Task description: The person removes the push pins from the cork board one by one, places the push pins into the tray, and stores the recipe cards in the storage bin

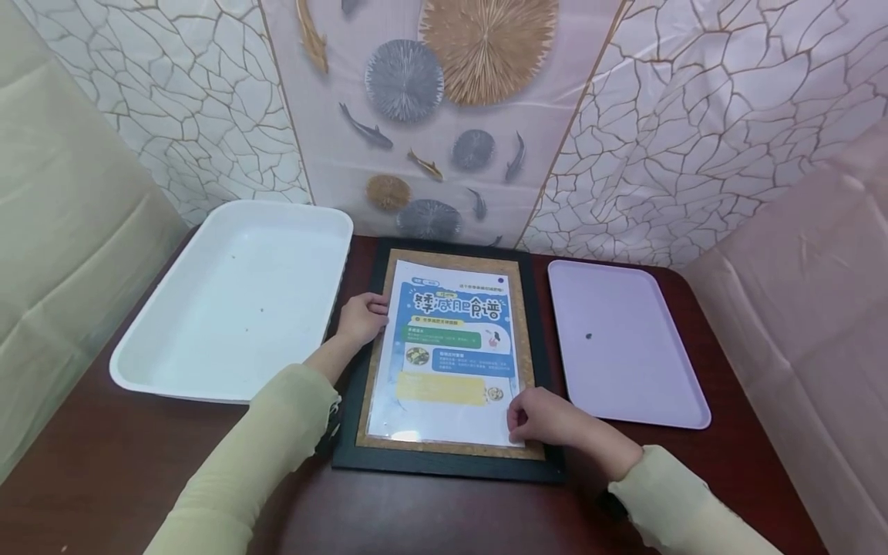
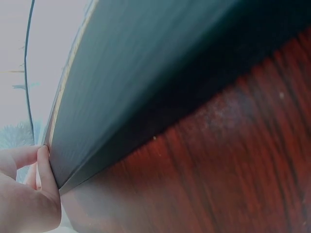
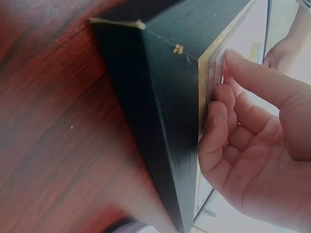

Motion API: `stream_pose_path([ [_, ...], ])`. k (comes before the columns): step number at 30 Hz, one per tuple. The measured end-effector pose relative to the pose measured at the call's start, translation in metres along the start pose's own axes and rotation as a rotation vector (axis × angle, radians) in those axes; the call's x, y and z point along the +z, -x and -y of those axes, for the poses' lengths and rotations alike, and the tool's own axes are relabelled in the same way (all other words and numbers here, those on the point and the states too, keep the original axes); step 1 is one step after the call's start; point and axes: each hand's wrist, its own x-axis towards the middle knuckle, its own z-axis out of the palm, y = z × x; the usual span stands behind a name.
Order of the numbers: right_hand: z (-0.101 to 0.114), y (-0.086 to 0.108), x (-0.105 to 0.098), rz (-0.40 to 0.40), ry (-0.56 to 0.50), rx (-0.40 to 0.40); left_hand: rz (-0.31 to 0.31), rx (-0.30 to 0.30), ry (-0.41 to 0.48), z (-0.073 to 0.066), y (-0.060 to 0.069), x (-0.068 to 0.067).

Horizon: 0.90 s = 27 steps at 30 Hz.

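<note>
A laminated sheet [image 1: 451, 420] with blue, green and yellow print lies over the cork board [image 1: 523, 289] inside a black frame [image 1: 444, 462]. My left hand [image 1: 362, 317] pinches the sheet's left edge, above its middle; in the left wrist view that hand [image 2: 29, 191] has thumb and finger together beside the black frame [image 2: 116, 73]. At the lower right corner, my right hand [image 1: 544, 416] pinches the sheet between thumb and curled fingers. The right wrist view shows this hand [image 3: 262, 131] close over the cork edge [image 3: 202, 92] of the black frame [image 3: 165, 92].
A large white tray [image 1: 277, 308] stands left of the frame, its rim close to my left forearm. To the right lies a pale purple tray [image 1: 624, 347] with a small dark speck. A patterned cloth [image 1: 319, 177] hangs behind the dark red wooden table [image 1: 388, 516].
</note>
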Motion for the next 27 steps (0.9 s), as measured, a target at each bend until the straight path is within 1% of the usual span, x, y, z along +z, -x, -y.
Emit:
stream_pose_path([
  [6,-0.002,0.0,0.001,0.024,-0.014,-0.031,-0.002,0.014,-0.003,0.0,0.002,0.0],
  [11,-0.002,0.0,0.002,0.038,-0.037,-0.018,-0.005,0.013,-0.02,-0.003,0.004,-0.001],
  [15,0.0,0.0,0.002,0.036,-0.031,-0.011,-0.006,0.021,-0.027,-0.003,0.004,-0.001],
  [20,0.004,0.001,0.002,0.026,0.032,-0.016,-0.006,0.023,-0.022,-0.002,0.004,0.0],
  [27,0.014,0.003,0.001,0.025,0.163,-0.031,-0.008,0.014,-0.015,-0.002,0.004,0.001],
])
